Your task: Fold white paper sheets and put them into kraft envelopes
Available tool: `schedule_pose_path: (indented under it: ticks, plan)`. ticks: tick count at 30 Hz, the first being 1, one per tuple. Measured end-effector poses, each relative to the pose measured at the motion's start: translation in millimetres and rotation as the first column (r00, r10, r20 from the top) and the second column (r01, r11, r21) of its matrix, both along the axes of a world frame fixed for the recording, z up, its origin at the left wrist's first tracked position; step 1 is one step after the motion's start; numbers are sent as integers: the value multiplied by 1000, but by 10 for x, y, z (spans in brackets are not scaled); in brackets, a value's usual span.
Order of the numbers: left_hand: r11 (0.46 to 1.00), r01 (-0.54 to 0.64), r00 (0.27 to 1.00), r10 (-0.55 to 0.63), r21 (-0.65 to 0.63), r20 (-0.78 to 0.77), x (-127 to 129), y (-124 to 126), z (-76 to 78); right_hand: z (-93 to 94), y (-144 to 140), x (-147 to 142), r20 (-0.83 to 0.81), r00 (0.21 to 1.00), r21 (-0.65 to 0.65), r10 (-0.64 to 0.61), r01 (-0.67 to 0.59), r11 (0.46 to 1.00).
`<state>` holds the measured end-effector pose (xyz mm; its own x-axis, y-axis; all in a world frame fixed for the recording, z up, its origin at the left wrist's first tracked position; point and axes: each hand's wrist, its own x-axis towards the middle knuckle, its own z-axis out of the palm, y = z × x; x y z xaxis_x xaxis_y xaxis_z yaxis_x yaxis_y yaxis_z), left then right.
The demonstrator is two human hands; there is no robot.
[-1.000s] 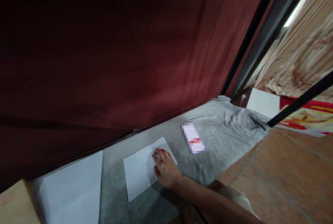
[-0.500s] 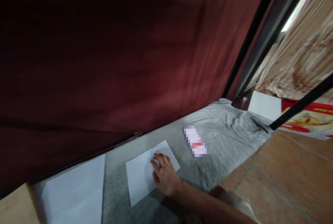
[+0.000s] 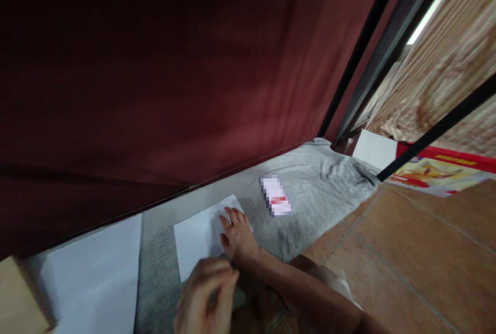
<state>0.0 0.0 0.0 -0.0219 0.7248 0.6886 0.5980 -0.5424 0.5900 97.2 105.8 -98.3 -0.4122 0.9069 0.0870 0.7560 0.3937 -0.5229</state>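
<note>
My right hand (image 3: pixel 237 234) lies flat, palm down, on a white sheet of paper (image 3: pixel 194 243), its fingers spread over the sheet's right half. The sheet rests on a grey cloth (image 3: pixel 321 189) spread over the floor. My left hand (image 3: pixel 205 292) is low in the view, just in front of the paper's near edge. It is blurred and its fingers are curled; whether it holds anything cannot be told. A small white card with a red stripe (image 3: pixel 276 195), its face blurred out, lies on the cloth to the right of my right hand.
A dark red curtain (image 3: pixel 174 80) hangs close behind the cloth. A larger white sheet (image 3: pixel 93 272) lies to the left and another white sheet (image 3: pixel 374 149) at the far right corner. Black poles (image 3: pixel 434 132) cross at right, above a red and yellow poster (image 3: pixel 437 168). Brown floor tiles (image 3: pixel 406 261) lie to the right.
My left hand has come into view at the bottom, near the paper's front edge. My right hand stays flat on the paper. The view has shifted slightly.
</note>
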Motion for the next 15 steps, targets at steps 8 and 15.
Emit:
schedule_pose_path:
  ticks: [8, 15]
  plan:
    - [722, -308, 870, 477, -620, 124, -820, 598, -535, 18, 173, 167, 57, 968, -22, -243, 245, 969]
    - [521, -550, 834, 382, -653, -398, -1414, 746, -953, -7, 299, 223, 110, 958, -38, -264, 270, 962]
